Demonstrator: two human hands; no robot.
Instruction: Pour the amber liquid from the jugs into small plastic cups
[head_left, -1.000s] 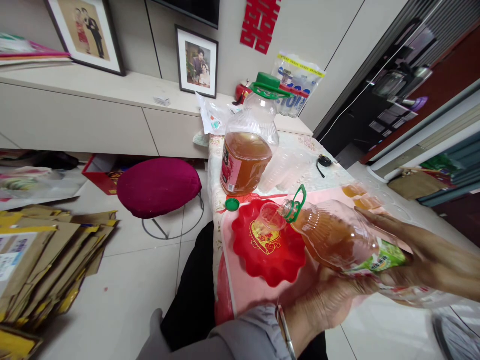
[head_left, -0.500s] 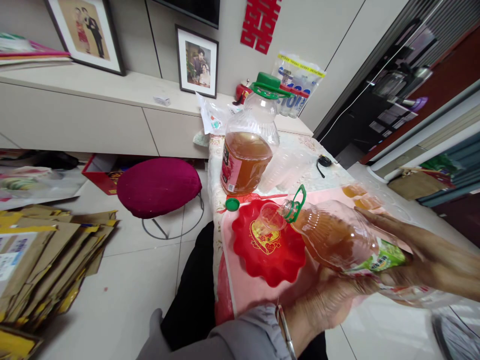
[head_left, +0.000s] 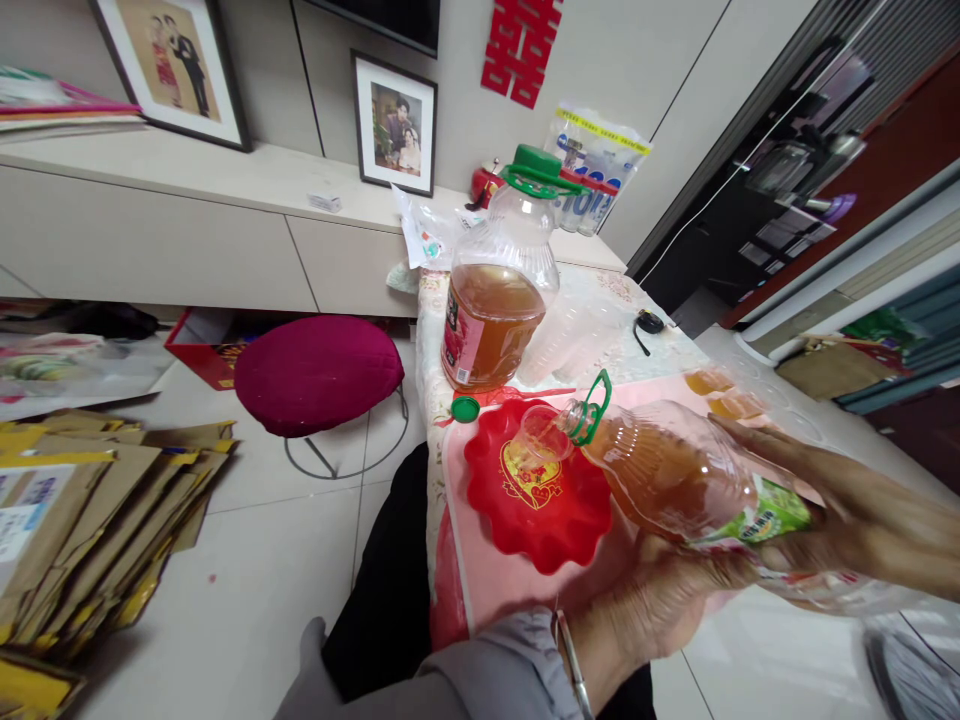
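A large clear bottle of amber drink (head_left: 664,470), with a green ring handle, lies tilted nearly flat between my two hands. Supporting it from below is my left hand (head_left: 660,600), fingers around its underside, a bangle at the wrist. My right hand (head_left: 847,510) grips the bottle near its green label. The uncapped mouth sits at the rim of a clear plastic cup (head_left: 541,440), with a little amber liquid at the opening. Under the cup is a red scalloped plate (head_left: 540,540) with a gold print. A green cap (head_left: 465,409) lies beside the plate.
Behind the plate stands a big capped jug of amber drink (head_left: 499,325), with stacked clear cups (head_left: 574,335) next to it. Filled cups (head_left: 731,395) are on the pink cloth to the right. A magenta stool (head_left: 319,370) and flattened cardboard (head_left: 112,510) are on the left.
Amber liquid now shows at the bottle mouth and inside the cup. The hands and bottle have barely moved.
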